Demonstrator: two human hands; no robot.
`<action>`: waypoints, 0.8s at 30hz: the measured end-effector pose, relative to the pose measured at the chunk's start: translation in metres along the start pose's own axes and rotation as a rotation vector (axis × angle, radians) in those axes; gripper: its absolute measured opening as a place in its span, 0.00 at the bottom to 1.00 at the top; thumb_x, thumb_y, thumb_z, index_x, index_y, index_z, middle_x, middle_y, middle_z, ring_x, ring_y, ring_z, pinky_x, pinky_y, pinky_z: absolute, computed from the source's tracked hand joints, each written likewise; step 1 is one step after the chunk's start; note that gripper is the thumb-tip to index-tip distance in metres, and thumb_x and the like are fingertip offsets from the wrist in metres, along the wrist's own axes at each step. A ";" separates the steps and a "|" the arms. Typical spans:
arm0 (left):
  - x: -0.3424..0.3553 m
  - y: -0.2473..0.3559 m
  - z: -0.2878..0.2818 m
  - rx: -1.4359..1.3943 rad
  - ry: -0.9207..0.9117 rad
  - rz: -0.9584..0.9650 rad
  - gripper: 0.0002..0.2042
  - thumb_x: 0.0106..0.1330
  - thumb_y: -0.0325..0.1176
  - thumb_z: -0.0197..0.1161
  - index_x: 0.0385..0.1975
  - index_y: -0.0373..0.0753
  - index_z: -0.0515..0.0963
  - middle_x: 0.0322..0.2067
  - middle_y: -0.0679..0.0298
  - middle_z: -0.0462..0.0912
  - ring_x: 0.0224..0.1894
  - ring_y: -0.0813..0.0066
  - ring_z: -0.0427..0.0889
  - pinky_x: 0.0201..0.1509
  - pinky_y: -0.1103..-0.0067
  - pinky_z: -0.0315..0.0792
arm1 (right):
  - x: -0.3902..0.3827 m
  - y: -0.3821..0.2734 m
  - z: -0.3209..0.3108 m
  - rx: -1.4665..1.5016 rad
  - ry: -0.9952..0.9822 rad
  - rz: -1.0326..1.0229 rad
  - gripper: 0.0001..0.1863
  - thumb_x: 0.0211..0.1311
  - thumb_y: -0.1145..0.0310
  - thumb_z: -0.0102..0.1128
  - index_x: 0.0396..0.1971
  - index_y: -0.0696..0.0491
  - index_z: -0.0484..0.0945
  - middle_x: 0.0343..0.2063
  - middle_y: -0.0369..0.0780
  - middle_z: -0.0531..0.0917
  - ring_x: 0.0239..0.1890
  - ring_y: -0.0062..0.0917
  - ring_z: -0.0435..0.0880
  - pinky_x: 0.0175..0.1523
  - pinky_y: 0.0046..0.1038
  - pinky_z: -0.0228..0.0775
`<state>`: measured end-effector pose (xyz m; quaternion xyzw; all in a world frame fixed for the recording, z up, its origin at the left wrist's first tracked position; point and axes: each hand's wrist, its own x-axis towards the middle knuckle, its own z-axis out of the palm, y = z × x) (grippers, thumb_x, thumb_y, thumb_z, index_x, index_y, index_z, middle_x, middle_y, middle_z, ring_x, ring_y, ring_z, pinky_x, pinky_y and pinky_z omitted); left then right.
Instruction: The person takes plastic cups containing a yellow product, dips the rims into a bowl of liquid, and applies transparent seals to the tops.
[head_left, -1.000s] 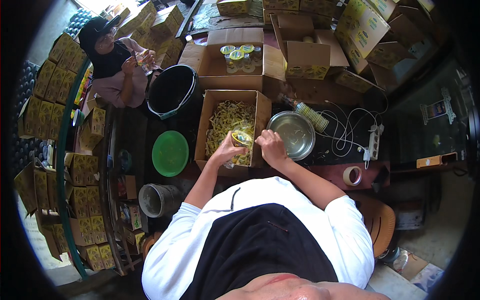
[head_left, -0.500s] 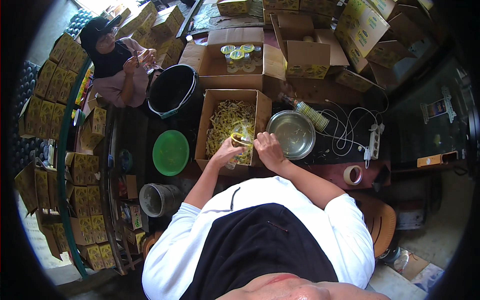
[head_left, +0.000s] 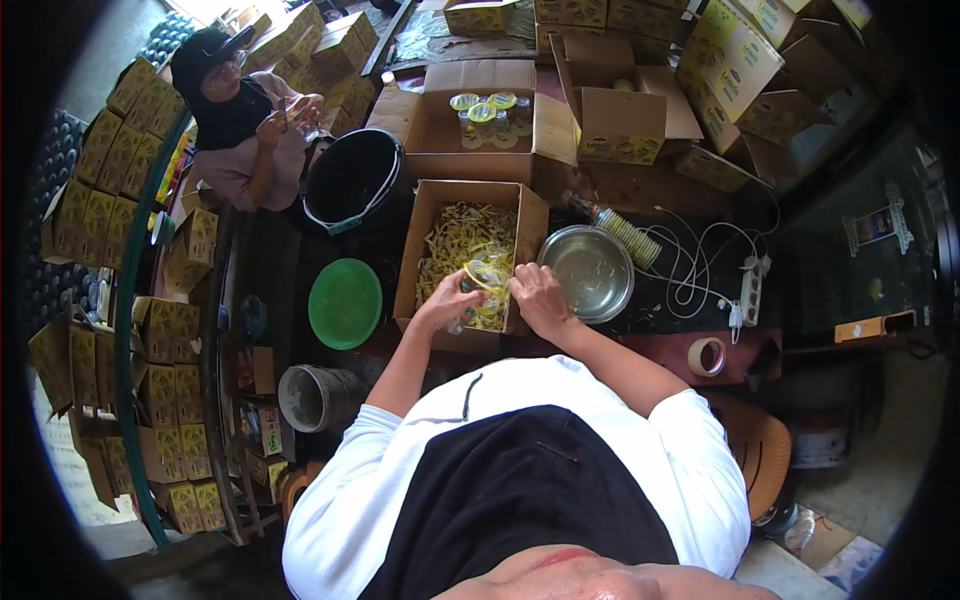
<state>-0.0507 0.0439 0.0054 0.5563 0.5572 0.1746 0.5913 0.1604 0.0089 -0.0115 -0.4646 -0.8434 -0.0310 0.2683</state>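
My left hand (head_left: 448, 302) is wrapped around a clear plastic cup (head_left: 488, 278) with a yellow rim, tilted over an open cardboard box (head_left: 532, 232). Close by on the cup's right, my right hand (head_left: 540, 300) has its fingers pinched together; whatever may be between them is too small to make out. Thin yellow and white strips (head_left: 465, 228) fill the box beneath both hands. A steel bowl (head_left: 627, 292) stands just beyond my right hand, with a few light bits inside.
Left of the box are a green basin (head_left: 345, 304) and a black bucket (head_left: 350, 180). Behind it, another carton (head_left: 470, 165) holds several lidded cups (head_left: 482, 115). Stacked cups (head_left: 628, 237), white cables, a power strip (head_left: 750, 290) and tape roll (head_left: 706, 356) lie right. A co-worker (head_left: 235, 140) handles a clear item.
The cup has tipped slightly in my left hand, and my right hand stays pinched beside it. The co-worker's hands have shifted a little. My view has moved slightly.
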 end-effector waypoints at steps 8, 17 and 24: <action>-0.008 -0.003 0.001 -0.008 0.057 0.069 0.23 0.54 0.39 0.72 0.46 0.38 0.72 0.31 0.68 0.77 0.32 0.83 0.76 0.29 0.81 0.72 | 0.006 0.000 0.003 0.115 -0.037 0.048 0.05 0.48 0.77 0.56 0.26 0.53 0.78 0.31 0.39 0.75 0.40 0.32 0.75 0.43 0.33 0.66; 0.009 -0.033 -0.005 -0.386 -0.230 -0.028 0.28 0.54 0.36 0.73 0.53 0.34 0.69 0.42 0.63 0.78 0.43 0.79 0.77 0.41 0.78 0.76 | 0.008 0.004 0.011 0.096 0.010 0.016 0.04 0.47 0.77 0.58 0.26 0.53 0.79 0.31 0.38 0.76 0.40 0.31 0.75 0.43 0.33 0.67; 0.006 -0.019 -0.010 -0.047 -0.036 0.040 0.26 0.56 0.35 0.73 0.54 0.42 0.73 0.42 0.67 0.81 0.42 0.80 0.78 0.45 0.83 0.75 | 0.008 0.010 0.004 0.108 -0.034 0.072 0.06 0.47 0.79 0.58 0.25 0.53 0.79 0.31 0.38 0.76 0.40 0.31 0.76 0.44 0.34 0.67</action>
